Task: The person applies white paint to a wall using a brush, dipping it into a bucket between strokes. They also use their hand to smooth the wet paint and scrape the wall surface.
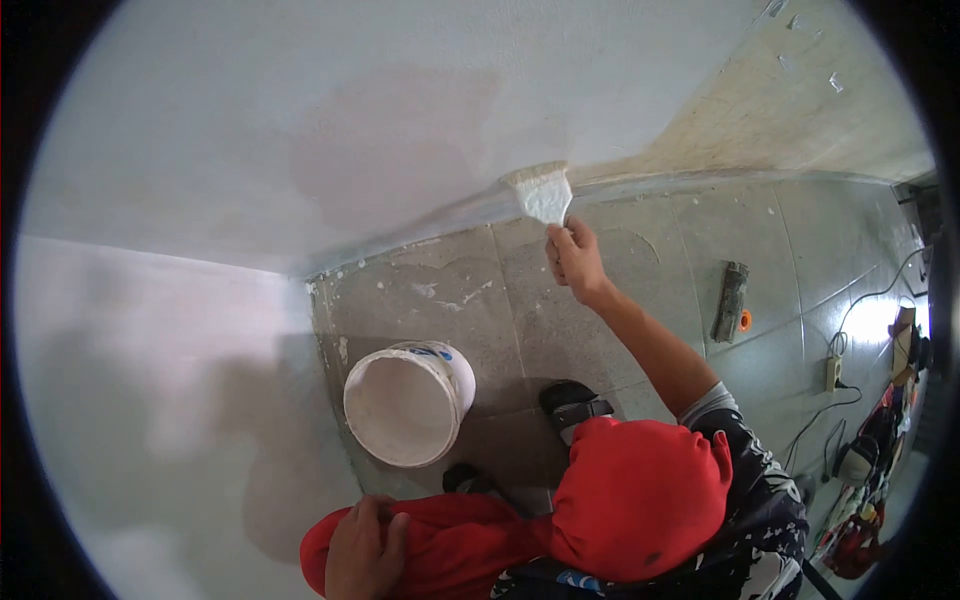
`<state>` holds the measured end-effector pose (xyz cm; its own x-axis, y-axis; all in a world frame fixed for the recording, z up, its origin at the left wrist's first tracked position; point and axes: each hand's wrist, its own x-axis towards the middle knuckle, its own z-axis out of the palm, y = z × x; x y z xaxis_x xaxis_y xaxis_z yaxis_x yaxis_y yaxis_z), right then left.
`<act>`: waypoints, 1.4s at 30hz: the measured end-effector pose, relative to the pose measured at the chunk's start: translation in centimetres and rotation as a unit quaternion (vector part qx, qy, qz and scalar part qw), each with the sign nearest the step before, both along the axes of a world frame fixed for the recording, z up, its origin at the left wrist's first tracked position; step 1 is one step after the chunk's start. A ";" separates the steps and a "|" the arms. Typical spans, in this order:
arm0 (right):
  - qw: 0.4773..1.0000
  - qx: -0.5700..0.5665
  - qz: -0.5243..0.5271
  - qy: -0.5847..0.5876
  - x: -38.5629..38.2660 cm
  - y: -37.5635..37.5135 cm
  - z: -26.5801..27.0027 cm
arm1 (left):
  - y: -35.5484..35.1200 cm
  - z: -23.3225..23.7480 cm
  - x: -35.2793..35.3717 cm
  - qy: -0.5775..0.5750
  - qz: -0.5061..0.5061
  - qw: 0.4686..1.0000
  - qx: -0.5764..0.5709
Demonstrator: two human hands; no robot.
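Observation:
My right hand (577,262) is closed around the handle of a wide paint brush (545,197), whose flat part is coated white. Its bristles touch the foot of the pale wall (330,110), just above the floor joint. My left hand (365,552) lies on my red-clothed knee with its fingers resting over the cloth, holding nothing. Between my feet and the wall corner stands a white bucket (462,380) with a pale, coated inside. Darker, damp-looking patches show on the wall to the left of the brush.
Grey floor tiles (640,240) carry white splashes. A dirty trowel-like tool (731,302) lies to the right beside an orange ring (745,320). Farther right are cables, a socket block (833,374) and a pile of mixed items (860,490). A second wall (170,400) rises at left.

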<state>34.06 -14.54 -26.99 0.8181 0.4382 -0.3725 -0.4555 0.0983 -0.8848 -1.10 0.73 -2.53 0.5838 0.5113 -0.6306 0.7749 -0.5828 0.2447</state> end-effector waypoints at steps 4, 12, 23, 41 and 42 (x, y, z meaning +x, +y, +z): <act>0.992 -0.040 0.007 0.120 -0.7 0.4 -4.2 | 0.3 -0.1 -0.7 -0.017 -0.019 1.000 -0.007; 0.977 -0.133 -0.008 0.168 -1.3 0.4 -5.7 | 0.2 -0.1 -0.9 -0.019 -0.008 1.000 -0.010; 0.975 -0.120 -0.002 0.186 0.4 1.1 -6.5 | 0.4 -0.2 -0.5 -0.013 -0.014 1.000 -0.008; 0.939 -0.301 0.023 -0.166 -3.8 -3.6 -1.8 | 0.7 -0.7 -0.7 -0.044 -0.014 0.999 -0.022; 0.939 -0.302 0.024 -0.166 -3.9 -3.5 -2.7 | 0.6 -0.5 -0.6 -0.038 -0.019 0.999 -0.015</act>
